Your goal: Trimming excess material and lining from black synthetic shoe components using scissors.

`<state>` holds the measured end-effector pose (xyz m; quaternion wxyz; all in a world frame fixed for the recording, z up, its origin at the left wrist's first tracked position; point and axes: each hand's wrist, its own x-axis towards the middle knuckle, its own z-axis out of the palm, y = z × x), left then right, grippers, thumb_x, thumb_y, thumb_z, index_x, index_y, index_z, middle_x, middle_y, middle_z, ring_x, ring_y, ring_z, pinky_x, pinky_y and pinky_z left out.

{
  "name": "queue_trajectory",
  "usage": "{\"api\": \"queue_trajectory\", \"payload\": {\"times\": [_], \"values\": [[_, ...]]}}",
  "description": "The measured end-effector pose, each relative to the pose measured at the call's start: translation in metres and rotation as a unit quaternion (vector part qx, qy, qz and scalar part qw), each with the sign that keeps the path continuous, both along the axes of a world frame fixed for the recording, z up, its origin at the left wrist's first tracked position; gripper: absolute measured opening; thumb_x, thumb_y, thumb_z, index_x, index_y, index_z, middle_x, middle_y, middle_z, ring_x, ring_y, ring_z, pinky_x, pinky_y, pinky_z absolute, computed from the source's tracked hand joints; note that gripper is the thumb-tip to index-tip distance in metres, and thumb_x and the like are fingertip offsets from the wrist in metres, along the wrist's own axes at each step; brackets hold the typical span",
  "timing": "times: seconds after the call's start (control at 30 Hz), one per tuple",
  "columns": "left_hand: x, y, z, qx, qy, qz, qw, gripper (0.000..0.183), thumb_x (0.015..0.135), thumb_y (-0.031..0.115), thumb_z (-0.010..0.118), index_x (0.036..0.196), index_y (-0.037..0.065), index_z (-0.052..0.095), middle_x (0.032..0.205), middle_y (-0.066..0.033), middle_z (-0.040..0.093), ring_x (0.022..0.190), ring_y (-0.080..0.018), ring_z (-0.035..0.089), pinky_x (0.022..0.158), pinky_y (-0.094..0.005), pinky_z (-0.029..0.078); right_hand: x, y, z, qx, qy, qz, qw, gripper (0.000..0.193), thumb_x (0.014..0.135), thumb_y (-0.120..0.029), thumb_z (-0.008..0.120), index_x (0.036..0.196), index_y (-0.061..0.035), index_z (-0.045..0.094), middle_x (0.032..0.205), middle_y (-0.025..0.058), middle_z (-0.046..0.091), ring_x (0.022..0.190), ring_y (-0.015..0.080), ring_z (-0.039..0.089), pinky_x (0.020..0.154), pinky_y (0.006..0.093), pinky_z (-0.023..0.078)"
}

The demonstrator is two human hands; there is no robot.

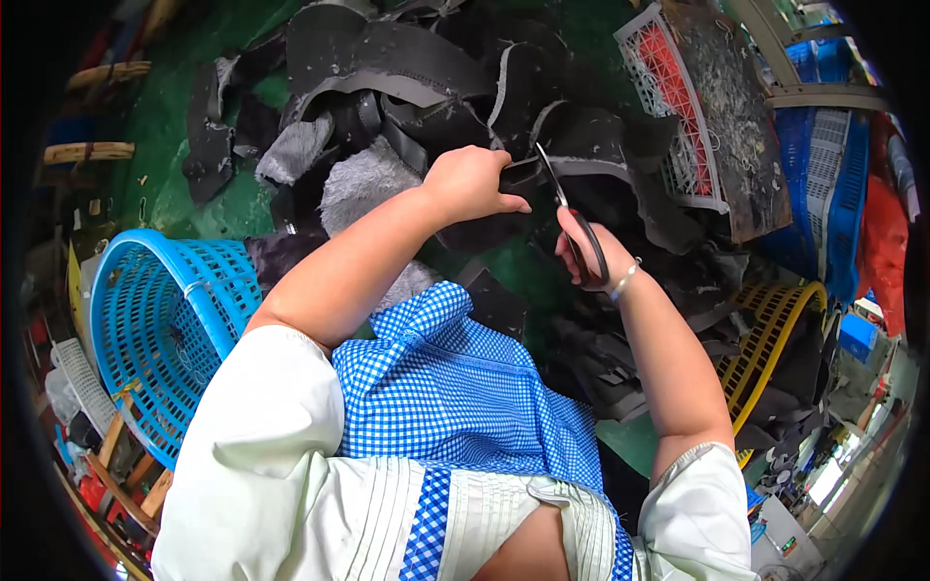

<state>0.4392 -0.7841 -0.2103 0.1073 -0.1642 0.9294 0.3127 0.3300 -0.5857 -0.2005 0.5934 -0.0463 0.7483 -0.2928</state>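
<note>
My right hand [599,254] is closed around the dark handles of a pair of scissors [555,182], with the metal blades pointing up and slightly left. Just left of the blades, my left hand [473,186] pinches a small black fabric piece [520,174] between thumb and fingers. Whether the blades touch this piece I cannot tell. Around and beyond both hands lies a heap of black fabric pieces [407,63], some curved like strips with pale edges. Grey fluffy pieces [363,184] lie beneath my left forearm.
A blue plastic basket [160,320] leans at the left, and a yellow basket [775,339] with dark pieces stands at the right. At the far right of the green surface [218,218] are a white-and-red crate [673,107] and a worn board [741,126]. Blue crates [823,184] stand beyond.
</note>
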Motion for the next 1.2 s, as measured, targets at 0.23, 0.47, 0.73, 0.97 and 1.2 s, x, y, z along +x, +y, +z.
{"api": "queue_trajectory", "payload": {"times": [0.23,0.47,0.73,0.97,1.2], "values": [[0.021,0.023,0.021,0.032,0.175,0.116,0.977,0.044,0.07,0.034,0.072,0.091,0.001,0.053,0.084,-0.0188,0.063,0.077,-0.0368,0.063,0.066,-0.0431,0.051,0.042,-0.031,0.037,-0.129,-0.108,-0.165,0.972,0.061,0.089,-0.062,0.041,0.086,-0.0037,0.059,0.077,0.009,0.063,0.065,0.0164,0.062,0.054,0.0262,0.047],[0.037,0.013,0.082,0.172,0.375,-0.005,0.911,0.066,0.061,0.025,0.081,0.113,0.003,0.047,0.106,-0.0157,0.053,0.1,-0.0345,0.055,0.083,-0.038,0.047,0.017,-0.053,0.08,-0.405,-0.011,-0.279,0.87,0.016,0.077,-0.004,0.062,0.092,-0.0025,0.064,0.084,0.0062,0.066,0.07,0.0171,0.063,0.058,0.0268,0.049],[0.034,0.017,0.071,0.251,0.386,-0.066,0.885,0.045,0.067,0.01,0.073,0.107,0.0,0.052,0.102,-0.0154,0.058,0.094,-0.0318,0.06,0.079,-0.0357,0.048,0.043,-0.051,0.095,-0.421,0.028,-0.293,0.858,0.03,0.079,0.001,0.065,0.108,-0.0046,0.06,0.103,0.0048,0.063,0.096,0.018,0.061,0.086,0.0321,0.048],[0.007,-0.027,0.056,0.506,0.426,0.177,0.728,0.028,0.078,0.004,0.062,0.101,0.003,0.047,0.097,-0.0118,0.062,0.087,-0.0216,0.065,0.069,-0.029,0.053,0.052,-0.039,0.09,-0.432,0.053,-0.236,0.869,0.054,0.076,-0.017,0.071,0.123,-0.0018,0.05,0.115,0.0083,0.059,0.103,0.0183,0.058,0.088,0.0301,0.047],[0.043,-0.137,-0.03,-0.194,-0.123,0.194,0.954,0.071,0.074,0.016,0.062,0.137,0.01,0.03,0.131,-0.0274,0.044,0.105,-0.0397,0.058,0.087,-0.0434,0.048,0.085,0.032,0.116,-0.352,-0.089,-0.276,0.89,0.056,0.083,-0.026,0.067,0.13,-0.0033,0.044,0.128,0.0113,0.053,0.114,0.0228,0.055,0.099,0.0359,0.043]]}}
